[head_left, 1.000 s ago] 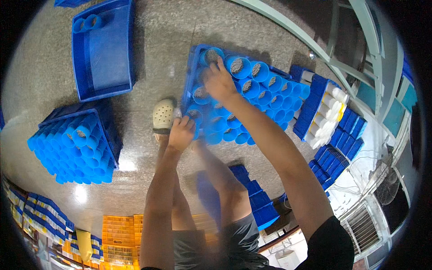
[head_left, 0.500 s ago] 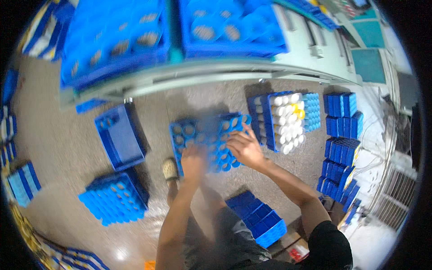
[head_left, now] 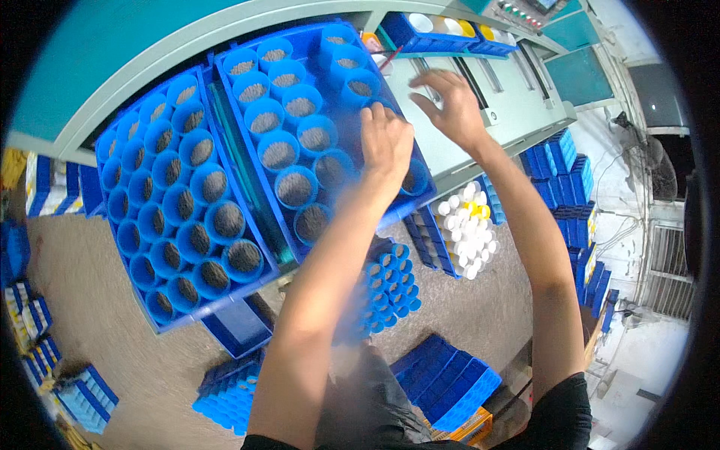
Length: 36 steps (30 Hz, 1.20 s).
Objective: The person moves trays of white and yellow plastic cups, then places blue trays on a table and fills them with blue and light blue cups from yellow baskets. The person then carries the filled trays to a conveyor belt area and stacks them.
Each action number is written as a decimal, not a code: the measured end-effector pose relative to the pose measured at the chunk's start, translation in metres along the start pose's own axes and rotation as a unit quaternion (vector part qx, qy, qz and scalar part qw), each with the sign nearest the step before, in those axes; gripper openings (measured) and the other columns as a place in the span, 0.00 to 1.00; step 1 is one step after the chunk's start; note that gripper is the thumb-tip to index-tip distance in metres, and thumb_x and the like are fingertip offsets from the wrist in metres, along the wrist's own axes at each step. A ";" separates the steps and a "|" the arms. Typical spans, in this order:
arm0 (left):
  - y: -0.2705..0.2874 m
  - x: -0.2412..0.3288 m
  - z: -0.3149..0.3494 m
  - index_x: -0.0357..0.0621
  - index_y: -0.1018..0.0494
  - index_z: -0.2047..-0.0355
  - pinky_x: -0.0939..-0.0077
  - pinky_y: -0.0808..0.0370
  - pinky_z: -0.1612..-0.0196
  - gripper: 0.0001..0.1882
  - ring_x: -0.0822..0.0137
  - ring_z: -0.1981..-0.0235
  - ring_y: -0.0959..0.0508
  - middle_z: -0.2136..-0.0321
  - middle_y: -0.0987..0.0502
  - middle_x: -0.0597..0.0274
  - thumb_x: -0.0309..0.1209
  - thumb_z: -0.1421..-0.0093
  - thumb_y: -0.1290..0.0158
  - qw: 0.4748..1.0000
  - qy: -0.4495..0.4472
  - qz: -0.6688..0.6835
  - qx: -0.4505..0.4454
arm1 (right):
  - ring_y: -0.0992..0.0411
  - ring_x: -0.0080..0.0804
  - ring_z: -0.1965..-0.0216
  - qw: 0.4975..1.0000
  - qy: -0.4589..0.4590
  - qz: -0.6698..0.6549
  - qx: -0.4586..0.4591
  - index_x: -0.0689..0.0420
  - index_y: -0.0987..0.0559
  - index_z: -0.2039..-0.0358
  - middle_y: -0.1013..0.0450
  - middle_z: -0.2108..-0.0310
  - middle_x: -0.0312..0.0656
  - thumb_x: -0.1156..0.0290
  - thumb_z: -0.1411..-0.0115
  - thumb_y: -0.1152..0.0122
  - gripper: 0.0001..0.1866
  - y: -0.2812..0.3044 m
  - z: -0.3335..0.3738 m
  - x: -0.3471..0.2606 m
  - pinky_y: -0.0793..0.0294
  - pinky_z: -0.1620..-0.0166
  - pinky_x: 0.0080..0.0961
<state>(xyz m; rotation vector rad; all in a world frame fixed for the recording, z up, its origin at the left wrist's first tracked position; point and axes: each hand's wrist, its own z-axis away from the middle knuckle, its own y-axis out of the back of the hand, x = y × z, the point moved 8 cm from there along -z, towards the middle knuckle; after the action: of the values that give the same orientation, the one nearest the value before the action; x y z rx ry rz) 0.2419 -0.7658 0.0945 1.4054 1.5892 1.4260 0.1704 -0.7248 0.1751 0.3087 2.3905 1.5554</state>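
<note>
My left hand [head_left: 387, 144] is over the right-hand blue crate [head_left: 337, 161], its fingers curled down. What they hold, if anything, is hidden under the hand. Around it in this crate stand round blue cups [head_left: 301, 100] with grey granular contents; one cup [head_left: 361, 85] is just beyond my fingers, another [head_left: 413, 180] sits at the near right corner. Over the pale bench top beside the crate, my right hand [head_left: 454, 109] hangs with thumb and fingers apart, nothing between them.
A second blue crate [head_left: 169, 330] full of similar cups stands on the left. Below the bench's front edge are more blue cups [head_left: 394, 281], a crate with white and yellow cylinders [head_left: 466, 232] and stacked blue crates [head_left: 442, 379]. Small blue bins [head_left: 420, 37] sit at the back.
Both hands have left the blue cups on the floor and come up to the bench, the left over the crate, the right beside it. The view has shifted toward the bench.
</note>
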 end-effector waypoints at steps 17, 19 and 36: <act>0.193 -0.004 0.127 0.43 0.22 0.82 0.70 0.39 0.65 0.05 0.67 0.66 0.30 0.77 0.30 0.67 0.30 0.55 0.42 0.964 -0.168 0.182 0.098 | 0.35 0.40 0.36 0.875 0.202 0.278 -0.340 0.52 0.17 0.70 0.21 0.54 0.43 0.69 0.57 0.29 0.11 -0.156 -0.114 -0.016 0.44 0.31 0.47; 0.212 0.004 0.168 0.46 0.25 0.82 0.70 0.39 0.65 0.05 0.68 0.67 0.30 0.76 0.32 0.68 0.32 0.58 0.42 0.961 -0.160 0.197 0.106 | 0.34 0.42 0.37 0.891 0.183 0.261 -0.322 0.54 0.17 0.68 0.21 0.54 0.43 0.70 0.56 0.30 0.11 -0.131 -0.106 -0.025 0.43 0.31 0.45; 0.053 0.064 0.636 0.43 0.24 0.77 0.61 0.33 0.61 0.03 0.60 0.64 0.26 0.73 0.26 0.62 0.27 0.51 0.46 0.971 0.217 0.024 -0.095 | 0.33 0.51 0.43 0.897 0.285 -0.089 -0.327 0.63 0.21 0.78 0.25 0.68 0.43 0.74 0.65 0.28 0.12 0.120 0.282 -0.250 0.35 0.36 0.52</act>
<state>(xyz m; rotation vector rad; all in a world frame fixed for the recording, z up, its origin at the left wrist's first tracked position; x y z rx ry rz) 0.8170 -0.5016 -0.0084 1.0746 1.6246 1.9602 0.5045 -0.5149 0.2033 -0.5624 1.9646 2.4665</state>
